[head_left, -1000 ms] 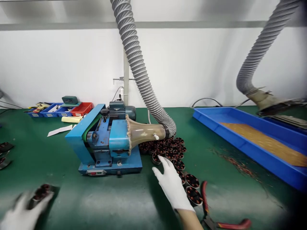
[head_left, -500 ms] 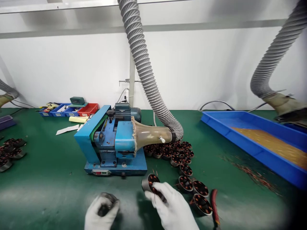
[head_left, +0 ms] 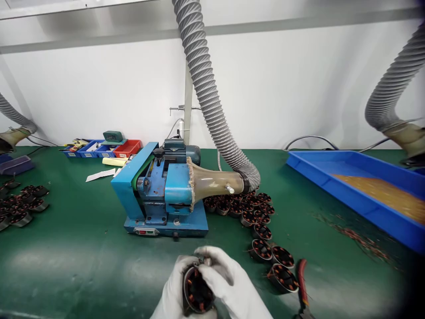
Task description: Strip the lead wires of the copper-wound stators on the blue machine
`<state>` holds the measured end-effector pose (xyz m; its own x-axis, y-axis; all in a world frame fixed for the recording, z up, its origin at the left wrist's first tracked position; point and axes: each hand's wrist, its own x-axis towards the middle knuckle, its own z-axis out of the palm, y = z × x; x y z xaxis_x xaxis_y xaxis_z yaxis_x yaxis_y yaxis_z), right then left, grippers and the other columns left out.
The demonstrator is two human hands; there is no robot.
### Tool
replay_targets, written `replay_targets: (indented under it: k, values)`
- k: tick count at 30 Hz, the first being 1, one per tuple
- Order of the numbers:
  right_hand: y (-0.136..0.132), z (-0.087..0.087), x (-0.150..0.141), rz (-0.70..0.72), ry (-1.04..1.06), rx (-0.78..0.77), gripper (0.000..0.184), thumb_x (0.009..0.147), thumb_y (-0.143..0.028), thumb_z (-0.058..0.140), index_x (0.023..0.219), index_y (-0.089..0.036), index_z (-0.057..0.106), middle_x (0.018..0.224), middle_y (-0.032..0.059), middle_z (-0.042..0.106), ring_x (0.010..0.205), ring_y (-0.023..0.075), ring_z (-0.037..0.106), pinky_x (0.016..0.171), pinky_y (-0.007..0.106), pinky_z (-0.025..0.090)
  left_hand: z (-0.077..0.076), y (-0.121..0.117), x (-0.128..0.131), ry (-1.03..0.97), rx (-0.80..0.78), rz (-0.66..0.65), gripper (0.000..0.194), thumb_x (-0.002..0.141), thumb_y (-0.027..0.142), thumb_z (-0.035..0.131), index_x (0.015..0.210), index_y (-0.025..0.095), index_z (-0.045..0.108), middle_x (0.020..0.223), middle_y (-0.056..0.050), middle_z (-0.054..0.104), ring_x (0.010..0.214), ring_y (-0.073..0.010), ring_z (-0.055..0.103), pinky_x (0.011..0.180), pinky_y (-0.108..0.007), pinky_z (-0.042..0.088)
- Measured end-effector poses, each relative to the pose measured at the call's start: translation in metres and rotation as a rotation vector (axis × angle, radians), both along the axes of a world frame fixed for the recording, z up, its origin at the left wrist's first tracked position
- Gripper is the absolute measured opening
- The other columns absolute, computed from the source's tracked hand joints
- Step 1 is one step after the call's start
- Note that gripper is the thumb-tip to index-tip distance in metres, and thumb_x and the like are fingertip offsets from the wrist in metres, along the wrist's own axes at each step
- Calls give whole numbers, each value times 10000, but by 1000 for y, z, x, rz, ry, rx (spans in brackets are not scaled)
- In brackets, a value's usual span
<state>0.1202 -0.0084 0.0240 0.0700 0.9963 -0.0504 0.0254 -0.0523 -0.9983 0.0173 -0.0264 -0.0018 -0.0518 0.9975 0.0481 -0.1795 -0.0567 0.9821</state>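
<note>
Low in front of me, a round motor stator point(head_left: 198, 290) with a metal rim, black inside and copper windings, is tipped toward the camera. My left hand point(head_left: 173, 290), in a white glove, is wrapped around its left and lower side. At the upper rim, the thumb and fingers of my right hand point(head_left: 224, 279), also gloved, are closed in a pinch; whatever lies between the fingertips is too small to make out. To the right, several similar stators point(head_left: 283, 277) stand in a trail, and red-handled pliers point(head_left: 302, 283) lie beside them.
Behind my hands stands a blue belt grinding machine point(head_left: 182, 184) with a grey extraction hose point(head_left: 212, 93). A blue tray point(head_left: 332, 190) sits at right, near scattered wire scraps point(head_left: 361, 243). More stators point(head_left: 21, 206) lie at left; small bins point(head_left: 128, 147) are at the back.
The stator has moved down from beside the machine, passing from my right hand into my left. Both hands have come together around it, and my right fingers now pinch at its upper rim.
</note>
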Motion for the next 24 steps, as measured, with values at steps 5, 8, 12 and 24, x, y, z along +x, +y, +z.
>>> replay_targets:
  k: [5, 8, 12, 24]
  values:
    - [19, 13, 7, 34, 208, -26, 150, 604, -285, 713, 529, -170, 652, 548, -7, 536, 515, 122, 483, 472, 217, 382, -6, -3, 14, 169, 267, 321, 480, 506, 47, 719, 921, 245, 581, 956, -54, 559, 939, -235, 578, 800, -297, 454]
    - [24, 14, 17, -123, 643, -62, 209, 574, -359, 760, 651, -189, 665, 556, -32, 512, 439, 73, 394, 407, 186, 326, -7, -5, 15, 191, 265, 419, 408, 559, 91, 730, 897, 239, 556, 949, -61, 537, 935, -232, 564, 779, -295, 444]
    - [24, 17, 13, -33, 448, -66, 246, 623, -388, 722, 725, -170, 673, 654, 15, 589, 547, 126, 503, 516, 243, 418, -4, -2, 8, 188, 224, 283, 407, 610, 160, 717, 987, 220, 574, 1016, -93, 545, 987, -255, 552, 821, -324, 442]
    - [38, 21, 16, -91, 709, -16, 255, 680, -409, 699, 635, -181, 595, 559, -46, 507, 421, 58, 391, 400, 180, 343, 2, 4, -3, 204, 265, 307, 381, 597, 159, 728, 950, 261, 627, 1003, -72, 561, 980, -254, 563, 863, -335, 442]
